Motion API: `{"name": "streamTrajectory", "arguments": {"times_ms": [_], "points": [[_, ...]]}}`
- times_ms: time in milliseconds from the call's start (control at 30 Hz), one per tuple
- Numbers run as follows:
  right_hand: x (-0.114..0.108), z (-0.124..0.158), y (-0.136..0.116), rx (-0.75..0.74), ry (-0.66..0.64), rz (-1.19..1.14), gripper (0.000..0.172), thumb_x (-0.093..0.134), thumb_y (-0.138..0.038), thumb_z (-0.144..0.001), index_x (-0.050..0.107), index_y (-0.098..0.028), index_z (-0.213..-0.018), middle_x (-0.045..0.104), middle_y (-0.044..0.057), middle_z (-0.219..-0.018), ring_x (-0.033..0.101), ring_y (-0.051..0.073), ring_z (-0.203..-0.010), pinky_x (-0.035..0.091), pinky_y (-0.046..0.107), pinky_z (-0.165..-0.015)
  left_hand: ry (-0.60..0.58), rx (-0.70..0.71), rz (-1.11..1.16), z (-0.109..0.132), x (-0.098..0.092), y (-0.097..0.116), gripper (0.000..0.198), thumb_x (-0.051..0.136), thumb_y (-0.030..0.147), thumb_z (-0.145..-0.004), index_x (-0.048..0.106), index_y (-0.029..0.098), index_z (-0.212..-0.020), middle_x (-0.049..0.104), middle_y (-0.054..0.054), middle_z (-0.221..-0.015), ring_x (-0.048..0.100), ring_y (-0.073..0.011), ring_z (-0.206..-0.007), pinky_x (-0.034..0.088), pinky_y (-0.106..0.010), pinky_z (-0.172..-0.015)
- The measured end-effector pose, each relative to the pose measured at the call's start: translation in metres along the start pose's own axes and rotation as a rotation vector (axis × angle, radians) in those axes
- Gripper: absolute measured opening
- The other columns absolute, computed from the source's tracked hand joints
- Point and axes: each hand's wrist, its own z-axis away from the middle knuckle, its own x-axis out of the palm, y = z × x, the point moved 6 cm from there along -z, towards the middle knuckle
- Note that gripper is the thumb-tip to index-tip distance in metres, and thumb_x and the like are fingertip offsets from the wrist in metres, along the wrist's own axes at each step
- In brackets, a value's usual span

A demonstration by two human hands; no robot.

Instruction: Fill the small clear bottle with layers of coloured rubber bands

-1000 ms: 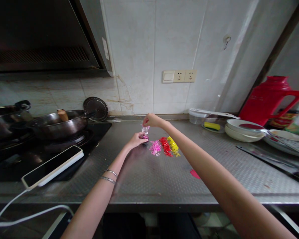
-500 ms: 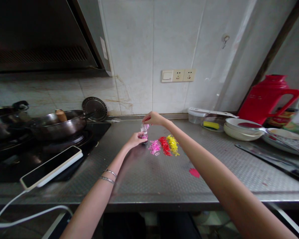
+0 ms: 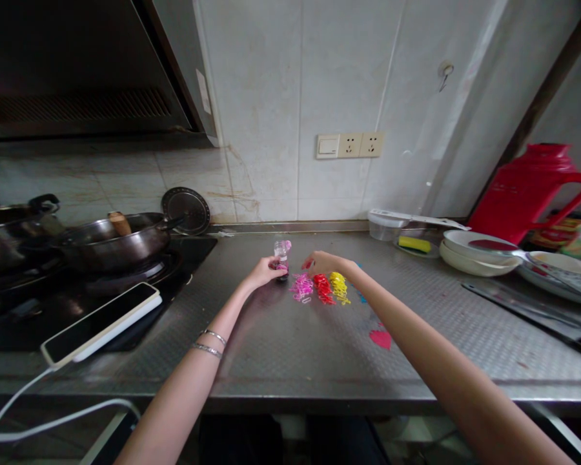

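Partly, the left hand [image 3: 261, 272] hides the clear bottle [image 3: 281, 250] it holds.

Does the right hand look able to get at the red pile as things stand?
Probably yes: the right hand is just beyond the red pile, and nothing visible covers its near part.

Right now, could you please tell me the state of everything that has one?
Clear container: held roughly upright
Left hand: closed around it
Pink pieces: loosely heaped
Red pieces: loosely heaped
Yellow pieces: loosely heaped
Right hand: near these, grip unclear
Phone: screen dark
Pan: uncovered
Metal disc: propped on edge
Sockets: nothing plugged in
Switch: setting unclear
White bowls: stacked
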Motion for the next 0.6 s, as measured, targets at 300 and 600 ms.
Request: {"name": "streamTrajectory", "arguments": {"times_ms": [300,600], "points": [[0.011,-0.009,-0.004,-0.004,-0.038,0.057,0.033,0.060,-0.023,-0.061,0.069,-0.018,-0.092,0.069,0.005,-0.081,0.060,0.015,-0.067,0.040,0.019,-0.052,-0.012,0.010,-0.016,-0.001,0.000,-0.002,0.036,0.067,0.028,-0.064,0.062,0.009,-0.094,0.067,-0.008,-0.091,0.059,-0.0159,-0.078,0.044,-0.029,-0.076],[0.019,-0.017,-0.007,-0.034,-0.076,0.000,0.023,0.053,-0.014,-0.059,0.070,-0.014,-0.075,0.067,0.003,-0.066,0.056,0.012,-0.057,0.037,0.018,-0.046,-0.001,0.005,-0.042,-0.003,0.000,-0.003,0.039,0.067,0.029,-0.063,0.062,0.009,-0.095,0.066,-0.009,-0.091,0.058,-0.0168,-0.081,0.044,-0.028,-0.077]]}}
